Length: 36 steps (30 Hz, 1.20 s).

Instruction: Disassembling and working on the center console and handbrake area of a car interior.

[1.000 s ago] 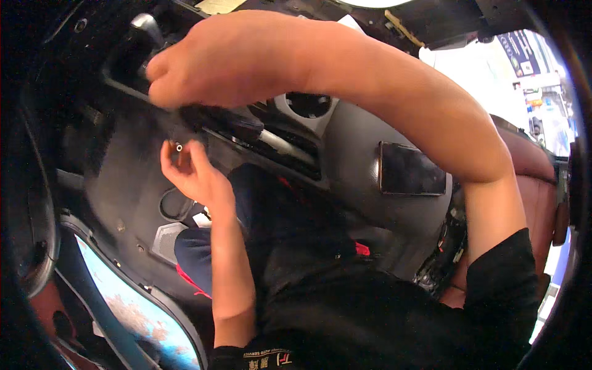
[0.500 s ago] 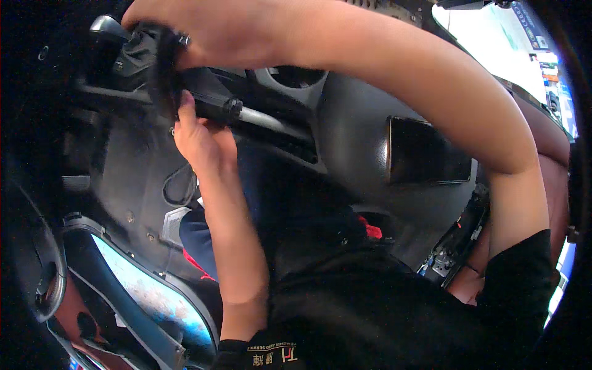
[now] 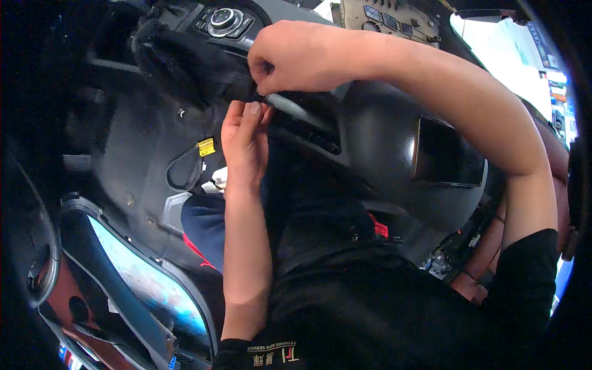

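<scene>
A silver handbrake lever (image 3: pixel 296 111) lies in the slot of a car's dark centre console. At its front end my two hands come close together. My right hand (image 3: pixel 290 58) reaches over from above, its fingers curled and pinched at the lever's tip. Just below, my left hand (image 3: pixel 246 132) has thumb and fingers pressed together beside the same spot. Whatever sits between the fingertips is too small and dark to make out. In front of the hands spreads a soft black cover (image 3: pixel 179 65), its outline lost in shadow.
A silver rotary knob (image 3: pixel 224 20) sits on the console ahead. Behind the lever is a dark armrest (image 3: pixel 376 123) with a black rectangular panel (image 3: pixel 450 151) on it. Along the floor lies a looped black cable (image 3: pixel 171 176) with a yellow tag (image 3: pixel 206 147). An open door (image 3: pixel 117 283) stands at lower left.
Both hands have left the black cover and drawn back to the lever's front end. The view has shifted, and the rotary knob and yellow tag now show.
</scene>
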Tool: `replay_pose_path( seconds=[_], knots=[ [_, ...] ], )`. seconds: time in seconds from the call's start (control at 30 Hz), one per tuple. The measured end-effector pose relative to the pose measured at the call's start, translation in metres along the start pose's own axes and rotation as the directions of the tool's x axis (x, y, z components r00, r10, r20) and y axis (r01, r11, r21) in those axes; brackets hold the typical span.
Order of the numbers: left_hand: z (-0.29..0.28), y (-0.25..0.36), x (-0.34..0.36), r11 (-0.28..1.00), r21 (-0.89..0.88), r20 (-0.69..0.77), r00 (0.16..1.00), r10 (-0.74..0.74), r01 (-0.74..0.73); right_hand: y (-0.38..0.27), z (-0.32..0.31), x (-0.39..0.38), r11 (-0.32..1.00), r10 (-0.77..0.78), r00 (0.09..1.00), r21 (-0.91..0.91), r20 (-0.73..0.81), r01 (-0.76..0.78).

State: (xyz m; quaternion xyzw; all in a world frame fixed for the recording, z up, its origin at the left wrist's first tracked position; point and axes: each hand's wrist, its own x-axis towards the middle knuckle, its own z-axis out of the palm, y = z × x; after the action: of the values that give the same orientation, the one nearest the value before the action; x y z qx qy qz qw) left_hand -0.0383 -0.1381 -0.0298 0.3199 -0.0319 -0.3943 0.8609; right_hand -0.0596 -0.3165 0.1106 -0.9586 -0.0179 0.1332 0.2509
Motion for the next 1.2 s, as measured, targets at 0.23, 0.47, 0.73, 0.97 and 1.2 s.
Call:
replay_pose_path(
  seconds=[0.23,0.47,0.73,0.97,1.2],
  knots=[
    [0.004,-0.001,0.008,1.000,0.014,0.046,0.999,0.017,-0.018,0.000,-0.006,0.008,0.991,0.083,0.984,0.093,0.158,-0.099],
    [0.003,0.001,0.004,0.997,-0.080,0.109,0.994,0.007,0.001,-0.019,0.004,-0.004,0.990,0.139,0.990,-0.037,0.032,-0.138],
    [0.005,0.002,0.004,0.993,-0.122,0.086,0.996,0.008,0.002,-0.020,-0.003,0.012,0.979,0.172,0.975,-0.135,0.141,-0.154],
    [0.003,0.000,0.008,0.999,-0.034,0.116,0.993,0.012,-0.008,0.001,-0.002,0.015,0.998,0.034,0.992,-0.052,0.124,-0.028],
    [-0.002,0.003,0.007,1.000,-0.010,0.140,0.990,-0.005,0.007,-0.011,-0.005,0.009,0.977,0.139,0.986,-0.175,0.089,-0.122]
  ],
)
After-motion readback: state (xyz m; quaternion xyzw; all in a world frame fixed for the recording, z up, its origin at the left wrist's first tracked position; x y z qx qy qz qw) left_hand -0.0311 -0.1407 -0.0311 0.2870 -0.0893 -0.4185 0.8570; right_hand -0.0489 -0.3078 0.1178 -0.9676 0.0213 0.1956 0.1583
